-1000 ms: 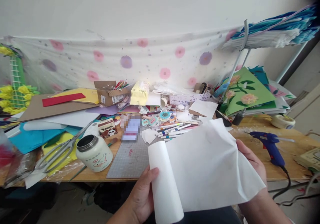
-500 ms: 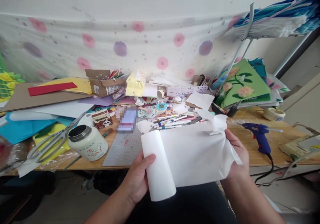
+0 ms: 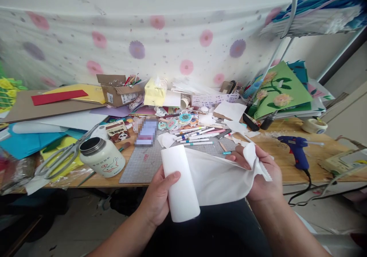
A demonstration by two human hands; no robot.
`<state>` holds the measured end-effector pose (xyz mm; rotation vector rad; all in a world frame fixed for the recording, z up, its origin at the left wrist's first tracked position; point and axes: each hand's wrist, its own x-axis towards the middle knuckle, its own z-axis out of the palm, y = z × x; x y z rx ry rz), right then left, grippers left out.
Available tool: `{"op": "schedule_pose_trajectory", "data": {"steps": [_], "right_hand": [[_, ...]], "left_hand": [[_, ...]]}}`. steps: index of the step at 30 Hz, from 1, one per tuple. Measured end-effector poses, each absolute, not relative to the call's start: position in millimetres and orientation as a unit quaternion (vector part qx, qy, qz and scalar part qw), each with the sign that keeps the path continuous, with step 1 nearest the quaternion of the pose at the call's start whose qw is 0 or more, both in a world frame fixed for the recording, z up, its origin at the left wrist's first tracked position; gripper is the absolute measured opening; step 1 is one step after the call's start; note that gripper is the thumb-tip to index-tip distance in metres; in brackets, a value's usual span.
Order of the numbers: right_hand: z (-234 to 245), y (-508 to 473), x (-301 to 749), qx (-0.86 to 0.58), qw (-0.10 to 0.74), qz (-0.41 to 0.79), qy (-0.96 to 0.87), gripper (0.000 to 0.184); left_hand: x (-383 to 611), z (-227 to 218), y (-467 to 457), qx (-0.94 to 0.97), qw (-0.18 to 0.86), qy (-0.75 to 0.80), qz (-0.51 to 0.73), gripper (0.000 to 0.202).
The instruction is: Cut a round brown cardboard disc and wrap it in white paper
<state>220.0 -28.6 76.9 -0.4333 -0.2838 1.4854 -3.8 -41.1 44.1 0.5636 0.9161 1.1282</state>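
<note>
My left hand (image 3: pixel 157 198) is wrapped around a white paper roll (image 3: pixel 179 184), held in front of the table edge over my lap. A loose white sheet (image 3: pixel 218 176) runs from the roll to my right hand (image 3: pixel 262 175), which pinches and bunches its far end. Both hands sit just in front of a grey cutting mat (image 3: pixel 149 161) on the wooden table (image 3: pixel 286 161).
The cluttered table holds large scissors (image 3: pixel 61 157), a white jar (image 3: pixel 103 157), several marker pens (image 3: pixel 195 136), a cardboard box (image 3: pixel 119 91), coloured paper sheets (image 3: pixel 25 142), a blue glue gun (image 3: pixel 296 150) with cable, a tape roll (image 3: pixel 314 125) and a green flower card (image 3: pixel 279 94).
My right hand has gathered the spread sheet into a bunch and drawn it toward the roll. The view has tilted down and both hands sit lower over my lap.
</note>
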Motion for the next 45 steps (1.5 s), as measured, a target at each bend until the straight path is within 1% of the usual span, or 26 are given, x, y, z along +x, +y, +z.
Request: {"op": "schedule_pose_trajectory", "data": {"steps": [4,9,15,21,25,28,35,43,45], "right_hand": [[77,-29,217,-0.17,0.713,0.672,-0.109,0.02],[80,-31,211,-0.179,0.722,0.659,-0.112,0.019],[85,-35,207,-0.191,0.727,0.653,-0.09,0.024],[82,-35,200,-0.215,0.716,0.662,-0.05,0.029],[80,-32,197,-0.223,0.718,0.658,-0.039,0.03],[80,-30,196,-0.231,0.718,0.655,-0.039,0.03],[81,-25,194,-0.248,0.716,0.651,-0.032,0.029],[79,-15,191,-0.249,0.712,0.655,-0.042,0.027],[80,-16,194,-0.239,0.711,0.658,-0.059,0.027]], "left_hand": [[-2,43,-40,0.27,0.703,0.416,0.51,0.038],[0,43,-38,0.285,0.678,0.427,0.526,0.047],[2,45,-36,0.285,0.671,0.44,0.524,0.051],[3,43,-36,0.276,0.656,0.453,0.537,0.046],[5,42,-34,0.265,0.649,0.46,0.545,0.05],[7,41,-30,0.263,0.652,0.458,0.544,0.051],[6,38,-24,0.265,0.655,0.459,0.539,0.045],[9,38,-10,0.248,0.655,0.473,0.535,0.047],[6,39,-4,0.228,0.64,0.489,0.546,0.047]]}}
